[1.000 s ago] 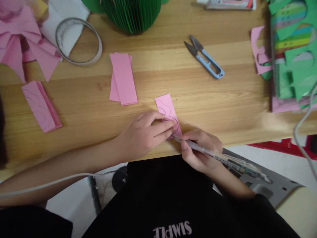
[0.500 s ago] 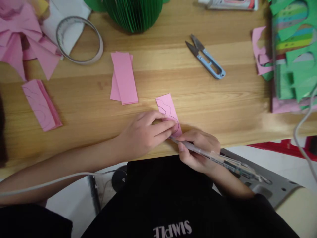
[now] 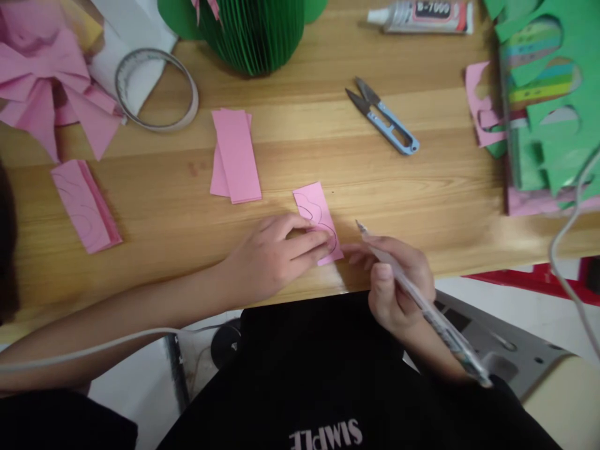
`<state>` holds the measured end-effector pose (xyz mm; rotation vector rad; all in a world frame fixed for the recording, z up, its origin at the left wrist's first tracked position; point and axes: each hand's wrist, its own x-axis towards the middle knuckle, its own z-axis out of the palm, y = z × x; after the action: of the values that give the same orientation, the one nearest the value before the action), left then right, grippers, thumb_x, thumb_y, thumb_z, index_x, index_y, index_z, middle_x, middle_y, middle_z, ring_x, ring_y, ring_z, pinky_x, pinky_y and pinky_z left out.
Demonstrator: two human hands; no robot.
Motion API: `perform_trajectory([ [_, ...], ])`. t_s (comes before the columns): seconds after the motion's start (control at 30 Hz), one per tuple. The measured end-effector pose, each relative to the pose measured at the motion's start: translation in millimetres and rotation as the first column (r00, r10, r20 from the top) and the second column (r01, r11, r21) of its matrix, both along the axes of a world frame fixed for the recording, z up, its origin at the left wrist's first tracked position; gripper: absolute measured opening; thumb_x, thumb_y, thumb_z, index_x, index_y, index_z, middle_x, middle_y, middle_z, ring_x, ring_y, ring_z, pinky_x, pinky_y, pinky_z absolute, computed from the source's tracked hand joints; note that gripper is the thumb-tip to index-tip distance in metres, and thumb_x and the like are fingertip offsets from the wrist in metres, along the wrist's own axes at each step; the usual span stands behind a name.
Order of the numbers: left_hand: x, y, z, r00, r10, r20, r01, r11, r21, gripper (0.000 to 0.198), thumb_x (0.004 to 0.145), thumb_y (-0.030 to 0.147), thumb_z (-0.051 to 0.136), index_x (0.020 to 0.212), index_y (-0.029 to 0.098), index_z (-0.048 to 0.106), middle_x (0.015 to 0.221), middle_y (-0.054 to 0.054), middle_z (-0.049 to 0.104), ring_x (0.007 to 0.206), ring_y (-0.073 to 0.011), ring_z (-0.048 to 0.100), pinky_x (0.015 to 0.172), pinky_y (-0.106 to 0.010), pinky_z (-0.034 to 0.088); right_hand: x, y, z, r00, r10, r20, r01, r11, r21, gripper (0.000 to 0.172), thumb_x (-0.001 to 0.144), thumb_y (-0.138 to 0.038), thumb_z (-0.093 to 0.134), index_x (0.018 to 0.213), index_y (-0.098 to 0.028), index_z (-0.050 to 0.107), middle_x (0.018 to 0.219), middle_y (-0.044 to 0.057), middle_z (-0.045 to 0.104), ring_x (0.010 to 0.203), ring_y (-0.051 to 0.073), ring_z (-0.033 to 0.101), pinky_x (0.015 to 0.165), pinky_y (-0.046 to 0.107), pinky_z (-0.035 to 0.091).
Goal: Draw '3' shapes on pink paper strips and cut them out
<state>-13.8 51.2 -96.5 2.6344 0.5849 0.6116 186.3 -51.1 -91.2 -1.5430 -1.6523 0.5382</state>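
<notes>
Head view: right fingers (image 3: pixel 383 274) hold pen (image 3: pixel 425 306) near paper (image 3: pixel 319 209).

In front of me stretches a wooden table (image 3: pixel 300 150), yellowish brown with its grain running from side to side. Its near edge slopes upward toward my right, and light leaves a pale shine close to that edge. Below I see a whitish floor (image 3: pixel 509 299). Down on my left are a dark post (image 3: pixel 177 369) and a round black thing (image 3: pixel 225 345); on my right, something red (image 3: pixel 534 280), a grey panel (image 3: pixel 527 359) and a cream surface (image 3: pixel 562 397).
</notes>
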Motion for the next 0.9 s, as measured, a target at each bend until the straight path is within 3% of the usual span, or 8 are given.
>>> perform_trajectory([
  [0.17, 1, -1, -0.2, 0.999, 0.029, 0.031, -0.031, 0.997, 0.066, 0.019, 0.103, 0.025, 0.054, 0.115, 0.016, 0.065, 0.110, 0.000, 0.074, 0.101, -0.0166, 0.064, 0.090, -0.030, 0.053, -2, 6, 6.1, 0.996, 0.030, 0.083, -0.033, 0.999, 0.030, 0.026, 0.098, -0.032, 0.051, 0.122, -0.023, 0.055, 0.101, 0.007, 0.072, 0.089, 0.020, 0.068, 0.076, 0.035, 0.059],
  [0.3, 1, 1, 3.4, 0.999, -0.047, -0.010, 0.048, 0.981, 0.185, 0.016, 0.102, 0.019, 0.054, 0.111, 0.015, 0.067, 0.115, -0.001, 0.073, 0.104, -0.0195, 0.064, 0.088, -0.033, 0.052, 3, 6, 2.2, 0.989, 0.083, 0.120, -0.092, 0.994, 0.067, 0.029, 0.096, -0.035, 0.052, 0.122, -0.022, 0.054, 0.096, 0.006, 0.069, 0.085, 0.020, 0.067, 0.072, 0.036, 0.058],
  [0.43, 1, 0, 5.3, 0.999, -0.014, -0.049, 0.024, 0.976, 0.214, 0.021, 0.105, 0.021, 0.048, 0.113, 0.019, 0.067, 0.118, -0.002, 0.071, 0.103, -0.0188, 0.064, 0.087, -0.033, 0.052, 5, 7, -1.6, 0.975, 0.138, 0.177, -0.157, 0.982, 0.103, 0.031, 0.095, -0.035, 0.052, 0.122, -0.019, 0.055, 0.091, 0.007, 0.066, 0.081, 0.020, 0.064, 0.069, 0.035, 0.056],
  [0.63, 5, -4, 3.4, 0.998, 0.056, -0.010, -0.054, 0.994, 0.099, 0.023, 0.105, 0.027, 0.047, 0.112, 0.019, 0.068, 0.109, -0.003, 0.072, 0.100, -0.0166, 0.065, 0.085, -0.030, 0.052, 0, 10, 8.9, 0.932, 0.129, 0.338, -0.169, 0.981, 0.091, 0.031, 0.096, -0.034, 0.051, 0.123, -0.020, 0.055, 0.090, 0.006, 0.069, 0.082, 0.021, 0.059, 0.070, 0.034, 0.048],
  [0.9, -3, 7, 7.6, 0.997, -0.050, 0.057, 0.054, 0.995, -0.081, 0.019, 0.099, 0.017, 0.049, 0.102, 0.018, 0.068, 0.119, -0.011, 0.063, 0.110, -0.0208, 0.062, 0.090, -0.036, 0.056, 2, 9, 14.2, 0.908, 0.150, 0.391, -0.179, 0.983, 0.040, 0.028, 0.099, -0.037, 0.047, 0.121, -0.022, 0.057, 0.084, 0.003, 0.069, 0.081, 0.021, 0.054, 0.073, 0.035, 0.040],
])
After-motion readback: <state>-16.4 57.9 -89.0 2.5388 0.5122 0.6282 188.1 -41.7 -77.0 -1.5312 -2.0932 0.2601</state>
